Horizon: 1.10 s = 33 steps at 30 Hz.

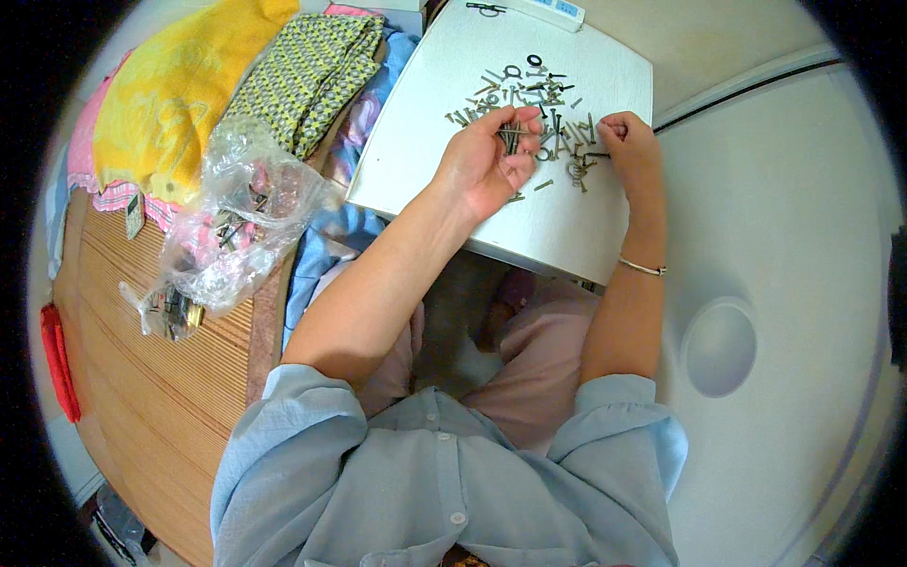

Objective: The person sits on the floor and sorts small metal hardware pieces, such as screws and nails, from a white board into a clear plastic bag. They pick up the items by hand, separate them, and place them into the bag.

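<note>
My left hand (pixel 482 166) is palm up over the white tabletop (pixel 418 156), its fingers curled around a bunch of metal screws (pixel 511 138). At the table's right edge, my right hand (pixel 631 145) has its fingertips drawn together; whether something small sits between them is hidden. Between and beyond both hands spreads a loose pile of screws and bolts (pixel 556 135), some dark and some brassy. A black ring (pixel 534 61) lies at the far side of the pile. One single screw (pixel 543 186) rests apart, nearer to me.
A power strip (pixel 556 10) stands at the table's far edge. On the left, a bed with a slatted mat (pixel 163 298) bears a clear plastic bag (pixel 241 227) with hardware inside, a yellow towel (pixel 177 85) and a patterned folded cloth (pixel 305 78). A white panel (pixel 793 248) rises at right.
</note>
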### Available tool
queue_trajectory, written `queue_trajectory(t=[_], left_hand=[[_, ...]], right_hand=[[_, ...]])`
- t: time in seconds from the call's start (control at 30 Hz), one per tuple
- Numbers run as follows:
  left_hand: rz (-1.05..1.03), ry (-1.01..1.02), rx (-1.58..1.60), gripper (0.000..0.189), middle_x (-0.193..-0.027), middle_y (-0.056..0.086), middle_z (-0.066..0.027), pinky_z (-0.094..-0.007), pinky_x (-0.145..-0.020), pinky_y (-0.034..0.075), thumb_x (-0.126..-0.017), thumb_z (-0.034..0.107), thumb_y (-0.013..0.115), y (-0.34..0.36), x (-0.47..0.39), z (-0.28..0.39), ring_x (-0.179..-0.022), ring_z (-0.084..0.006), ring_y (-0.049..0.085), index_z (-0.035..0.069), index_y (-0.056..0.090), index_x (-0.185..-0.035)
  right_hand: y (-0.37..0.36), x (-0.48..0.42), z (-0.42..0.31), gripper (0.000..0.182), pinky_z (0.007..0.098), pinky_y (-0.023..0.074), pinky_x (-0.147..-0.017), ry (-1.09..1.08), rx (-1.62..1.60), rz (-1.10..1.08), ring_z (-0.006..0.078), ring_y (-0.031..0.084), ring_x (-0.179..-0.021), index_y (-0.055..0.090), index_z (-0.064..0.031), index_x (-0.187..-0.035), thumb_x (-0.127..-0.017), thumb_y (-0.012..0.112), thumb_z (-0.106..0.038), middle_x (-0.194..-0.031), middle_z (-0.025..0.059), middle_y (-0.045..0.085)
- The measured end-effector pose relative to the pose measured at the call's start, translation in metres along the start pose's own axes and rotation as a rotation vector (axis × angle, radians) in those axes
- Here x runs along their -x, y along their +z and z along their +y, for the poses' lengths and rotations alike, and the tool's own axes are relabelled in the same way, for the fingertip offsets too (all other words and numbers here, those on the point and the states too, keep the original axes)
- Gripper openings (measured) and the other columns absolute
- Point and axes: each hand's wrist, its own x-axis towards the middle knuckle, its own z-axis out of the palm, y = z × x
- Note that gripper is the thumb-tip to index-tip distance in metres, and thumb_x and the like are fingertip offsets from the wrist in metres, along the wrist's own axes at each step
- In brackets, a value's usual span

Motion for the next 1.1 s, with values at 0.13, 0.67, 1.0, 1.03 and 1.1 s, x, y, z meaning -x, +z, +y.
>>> queue_trajectory(t=[0.13,0.67,1.0,1.03,1.1], left_hand=[[0.166,0.056,0.033,0.032,-0.103,0.058,-0.0153,-0.0271,-0.070,0.053,-0.095,0.020,0.036,0.022,0.004,-0.004,-0.092,-0.0213,0.059,-0.004,0.047,-0.113],[0.105,0.109,0.108,0.027,-0.093,0.057,-0.0127,-0.0278,-0.070,0.050,-0.096,0.020,0.040,0.015,0.002,0.005,-0.086,-0.0202,0.057,-0.003,0.050,-0.107],[0.202,0.277,-1.266,0.023,-0.069,0.052,0.0034,-0.0201,-0.047,0.032,-0.088,0.024,0.052,0.032,-0.049,0.060,-0.062,-0.0056,0.046,0.005,0.064,-0.086],[0.177,0.310,-1.450,0.023,-0.069,0.054,0.0019,-0.0219,-0.048,0.034,-0.087,0.024,0.054,0.030,-0.062,0.063,-0.061,-0.0068,0.047,0.004,0.065,-0.085],[0.128,0.374,-1.823,0.025,-0.069,0.058,-0.0011,-0.0255,-0.051,0.038,-0.085,0.025,0.056,0.016,-0.088,0.071,-0.060,-0.0092,0.049,0.003,0.067,-0.082]], right_hand=[[0.002,0.001,-0.009,0.019,0.0337,0.0489,-0.064,-0.005,0.200,-0.081,0.0248,0.063,-0.072,0.064,-0.0038,-0.082,-0.078,0.063,-0.022,-0.082,0.0110,0.066],[0.010,0.012,-0.078,0.018,0.0321,0.0482,-0.063,-0.169,-0.146,0.067,0.0216,0.062,-0.068,0.061,-0.0024,-0.085,-0.080,0.062,-0.020,-0.076,0.0121,0.064],[0.042,-0.011,-0.035,0.018,0.0369,0.0465,-0.074,-0.366,0.106,0.219,0.0273,0.056,-0.082,0.064,-0.0124,-0.097,-0.080,0.058,-0.012,-0.089,0.0091,0.058],[0.046,-0.016,-0.035,0.019,0.0374,0.0462,-0.074,-0.368,0.108,0.230,0.0275,0.056,-0.083,0.065,-0.0139,-0.097,-0.080,0.058,-0.013,-0.088,0.0092,0.058],[0.057,-0.023,-0.034,0.020,0.0386,0.0459,-0.073,-0.361,0.140,0.221,0.0275,0.056,-0.082,0.067,-0.0160,-0.097,-0.081,0.057,-0.013,-0.088,0.0094,0.057]])
